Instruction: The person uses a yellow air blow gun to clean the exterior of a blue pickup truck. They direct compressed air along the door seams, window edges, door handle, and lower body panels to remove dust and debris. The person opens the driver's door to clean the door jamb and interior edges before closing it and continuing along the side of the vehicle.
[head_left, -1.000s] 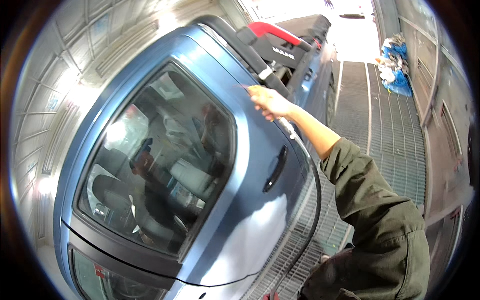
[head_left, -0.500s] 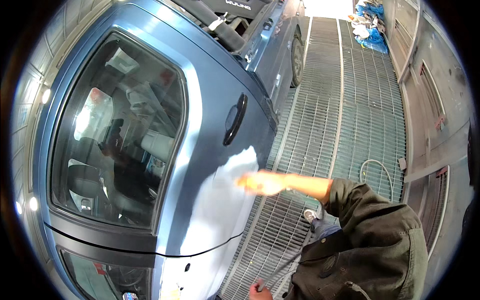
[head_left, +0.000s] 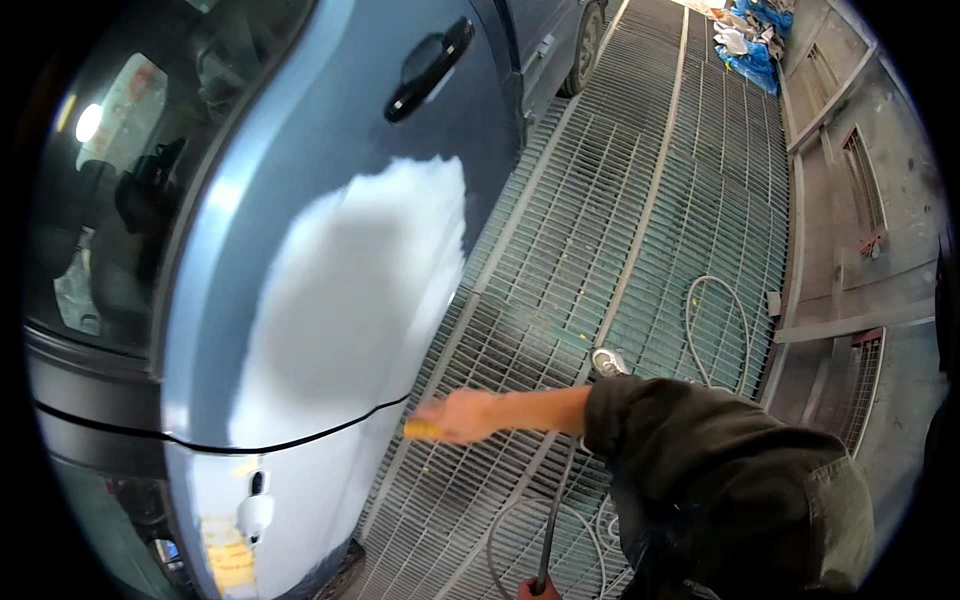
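Observation:
Bent toward the car's blue door (head_left: 270,170), I have my right hand (head_left: 455,415) just off the lower edge of a primed area, over the floor grating. Its fingers are closed on a small yellow pad (head_left: 422,430), blurred by motion. A pale patch of primer (head_left: 350,290) with a ragged edge covers the lower part of the door and carries a soft shadow. At the bottom edge my left hand (head_left: 540,590), partly cut off, grips a dark hose (head_left: 553,520) that runs upward beneath my right arm.
The adjoining panel (head_left: 330,490) is whitish, with yellow filler (head_left: 230,560) and a small handle opening. A black door handle (head_left: 428,70) juts out above. Hose loops lie on the metal floor grating (head_left: 580,220). A grey wall (head_left: 830,200) borders the right; blue plastic (head_left: 750,65) lies far off.
My right hand has left the primed surface and moved down toward me, past its edge. My view has shifted closer to the door, showing more of the adjoining panel.

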